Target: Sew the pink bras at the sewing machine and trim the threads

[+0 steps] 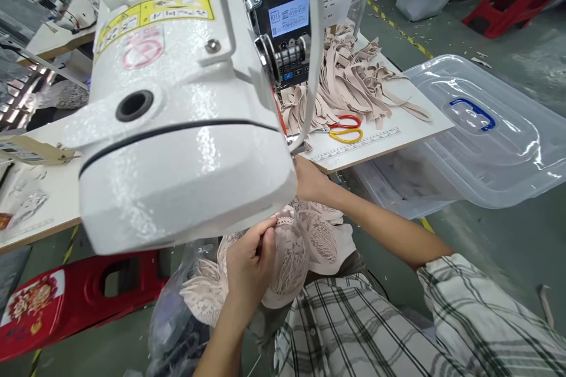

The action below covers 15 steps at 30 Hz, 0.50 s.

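Observation:
A pale pink lace bra hangs over my lap, below the head of a white sewing machine. My left hand pinches its trimmed upper edge between thumb and fingers. Just beyond, my right hand reaches in under the machine head, beside the table corner. The machine hides the fingers of that hand, so their grip cannot be made out. More lace cups bunch up to the left of my left hand. The needle area is out of sight behind the machine head.
On the right table lie red-and-yellow-handled scissors, a printed ruler and a heap of beige fabric strips. A control panel stands behind the machine. A clear lidded bin is at right, a red stool at left.

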Each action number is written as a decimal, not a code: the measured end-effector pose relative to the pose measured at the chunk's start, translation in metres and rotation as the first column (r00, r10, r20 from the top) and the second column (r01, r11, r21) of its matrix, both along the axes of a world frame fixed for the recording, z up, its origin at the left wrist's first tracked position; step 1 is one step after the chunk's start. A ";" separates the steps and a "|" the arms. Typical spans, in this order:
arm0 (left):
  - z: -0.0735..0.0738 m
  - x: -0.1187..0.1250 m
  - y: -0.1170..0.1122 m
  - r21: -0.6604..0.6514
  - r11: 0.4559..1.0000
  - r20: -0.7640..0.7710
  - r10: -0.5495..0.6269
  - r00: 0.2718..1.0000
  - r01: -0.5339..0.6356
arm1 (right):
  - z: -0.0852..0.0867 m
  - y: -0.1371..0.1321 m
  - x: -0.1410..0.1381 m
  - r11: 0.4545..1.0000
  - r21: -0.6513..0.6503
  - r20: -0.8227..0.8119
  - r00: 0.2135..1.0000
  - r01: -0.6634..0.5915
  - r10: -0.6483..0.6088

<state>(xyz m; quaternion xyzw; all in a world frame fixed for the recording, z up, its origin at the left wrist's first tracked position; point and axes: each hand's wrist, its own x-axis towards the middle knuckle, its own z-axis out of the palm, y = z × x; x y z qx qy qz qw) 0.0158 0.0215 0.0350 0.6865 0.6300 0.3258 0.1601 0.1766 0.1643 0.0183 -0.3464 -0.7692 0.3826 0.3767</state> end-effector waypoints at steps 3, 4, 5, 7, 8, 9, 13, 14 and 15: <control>-0.009 -0.003 -0.002 0.050 0.997 -0.042 0.064 0.997 -0.062 | 0.004 -0.001 0.001 1.000 -0.011 0.001 1.000 0.003 -0.003; -0.011 -0.003 -0.003 0.075 0.993 -0.064 0.100 0.993 -0.095 | 0.005 -0.001 0.002 1.000 -0.012 0.006 1.000 0.006 -0.006; -0.013 -0.003 -0.004 0.106 0.987 -0.091 0.132 0.987 -0.122 | 0.006 -0.001 0.002 1.000 -0.011 0.010 1.000 0.013 -0.013; -0.014 0.000 -0.007 0.199 0.972 -0.154 0.153 0.976 -0.121 | 0.006 -0.001 0.002 1.000 -0.007 0.016 1.000 0.021 -0.021; -0.014 0.004 -0.008 0.258 0.962 -0.187 0.143 0.972 -0.092 | 0.006 -0.001 0.002 1.000 -0.009 0.016 0.999 0.028 -0.027; -0.014 0.008 -0.010 0.313 0.948 -0.220 0.127 0.967 -0.053 | 0.006 -0.002 0.001 0.999 -0.014 0.015 0.999 0.038 -0.038; -0.011 0.033 -0.017 0.366 0.929 -0.352 0.078 0.933 0.061 | 0.008 -0.007 0.000 0.996 -0.062 0.021 0.997 0.071 -0.069; -0.010 0.039 -0.018 0.337 0.939 -0.376 0.073 0.924 0.063 | 0.009 -0.008 0.000 0.994 -0.075 0.028 0.997 0.077 -0.075; -0.010 0.044 -0.019 0.313 0.948 -0.395 0.075 0.916 0.058 | 0.010 -0.010 0.000 0.993 -0.081 0.032 0.996 0.087 -0.084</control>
